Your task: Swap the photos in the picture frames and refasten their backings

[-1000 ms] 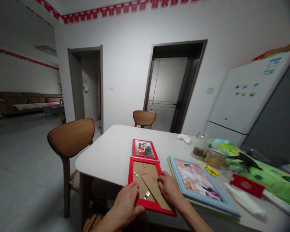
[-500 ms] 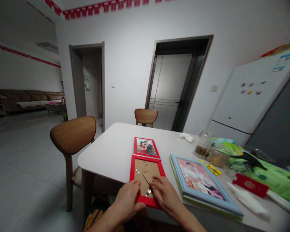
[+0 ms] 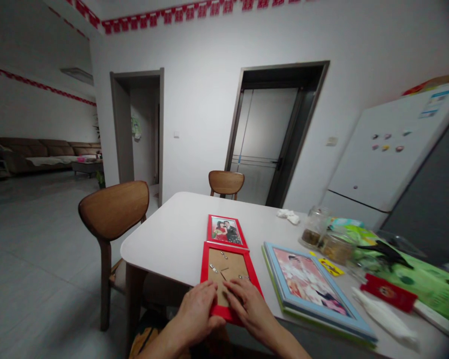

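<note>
A red picture frame (image 3: 205, 263) lies face down near the table's front edge, its brown backing board (image 3: 228, 260) upward. Small metal clips (image 3: 213, 268) sit along the board's edges, and a thin dark line shows near its middle. My left hand (image 3: 200, 305) grips the frame's near left corner, fingers on top and thumb along the near edge. Over the near right part lies my right hand (image 3: 249, 301), its fingers bent with their tips on the board, covering the near clip. Touching the far edge is a second red frame with a couple's photo (image 3: 226, 232), face up.
To the right lies a stack topped by a light blue photo frame (image 3: 314, 284). Beyond it are glass jars (image 3: 314, 227), a green bag (image 3: 407, 274), a red packet (image 3: 389, 293) and crumpled tissue (image 3: 288, 216). Wooden chairs (image 3: 114, 209) stand left and behind the table (image 3: 172, 234).
My right hand has shifted slightly left over the backing board. It now hides the near clip, and a clip on the right side has come into view. My left hand stays put.
</note>
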A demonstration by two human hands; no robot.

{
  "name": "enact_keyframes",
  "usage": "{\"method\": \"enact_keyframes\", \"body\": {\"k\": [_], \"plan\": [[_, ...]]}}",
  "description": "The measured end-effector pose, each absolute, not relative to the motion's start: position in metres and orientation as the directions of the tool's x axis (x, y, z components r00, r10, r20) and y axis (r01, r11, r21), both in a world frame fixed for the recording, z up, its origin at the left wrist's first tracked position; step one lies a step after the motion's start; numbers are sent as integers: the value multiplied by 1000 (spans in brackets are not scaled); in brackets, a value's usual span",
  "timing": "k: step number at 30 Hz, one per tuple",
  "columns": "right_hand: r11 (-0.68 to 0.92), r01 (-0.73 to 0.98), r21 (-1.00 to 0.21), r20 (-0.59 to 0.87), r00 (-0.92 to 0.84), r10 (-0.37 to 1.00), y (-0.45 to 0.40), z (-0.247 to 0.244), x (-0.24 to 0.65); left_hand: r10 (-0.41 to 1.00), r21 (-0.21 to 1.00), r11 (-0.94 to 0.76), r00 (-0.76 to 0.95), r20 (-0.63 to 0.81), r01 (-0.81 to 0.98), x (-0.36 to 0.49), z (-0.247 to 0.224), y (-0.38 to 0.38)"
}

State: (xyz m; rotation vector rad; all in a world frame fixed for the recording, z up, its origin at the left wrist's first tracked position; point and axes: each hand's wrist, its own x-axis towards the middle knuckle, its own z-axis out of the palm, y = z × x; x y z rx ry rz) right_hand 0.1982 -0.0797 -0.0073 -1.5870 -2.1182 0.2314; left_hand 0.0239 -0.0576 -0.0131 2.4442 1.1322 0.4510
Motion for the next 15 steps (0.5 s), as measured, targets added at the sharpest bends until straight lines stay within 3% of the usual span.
{"method": "enact_keyframes", "body": {"k": [3, 8, 15], "plan": [[285, 872, -397, 289, -176, 941, -52, -10, 190, 783, 506, -576, 610, 118, 642, 24, -14, -57], [203, 943, -263, 249, -137, 959, -20, -12, 174, 769, 522, -595, 622, 147, 611, 22, -11, -57], [288, 932, -218, 257, -230, 939, -21, -14, 171, 770, 532, -596, 617, 165, 601, 18, -6, -61]]}}
